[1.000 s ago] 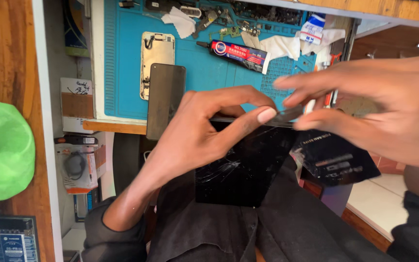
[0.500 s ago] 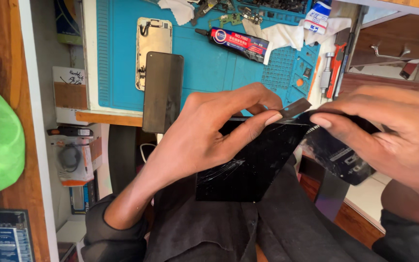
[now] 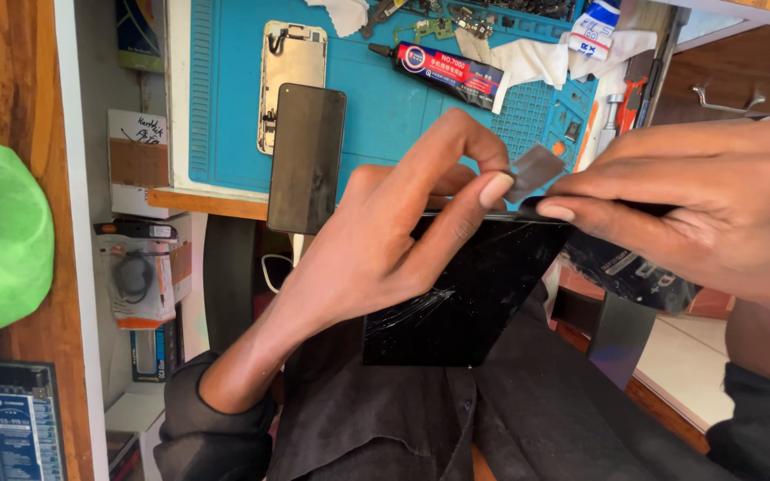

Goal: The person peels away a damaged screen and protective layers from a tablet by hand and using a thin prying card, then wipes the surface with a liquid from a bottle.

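pinching grey strip (image 3: 535, 171) | left hand (image 3: 385, 240), right hand (image 3: 715, 205) | over cracked screen (image 3: 456, 298)

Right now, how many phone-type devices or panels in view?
3: cracked black panel on the lap under both hands; dark phone overhanging the blue mat; opened phone back on it. Others may be hidden.

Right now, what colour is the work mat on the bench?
Blue rubber work mat, seen in the head view.

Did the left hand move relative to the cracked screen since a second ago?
Yes. The left hand slid toward the cracked screen's upper right corner, fingertips now pinching a grey strip.
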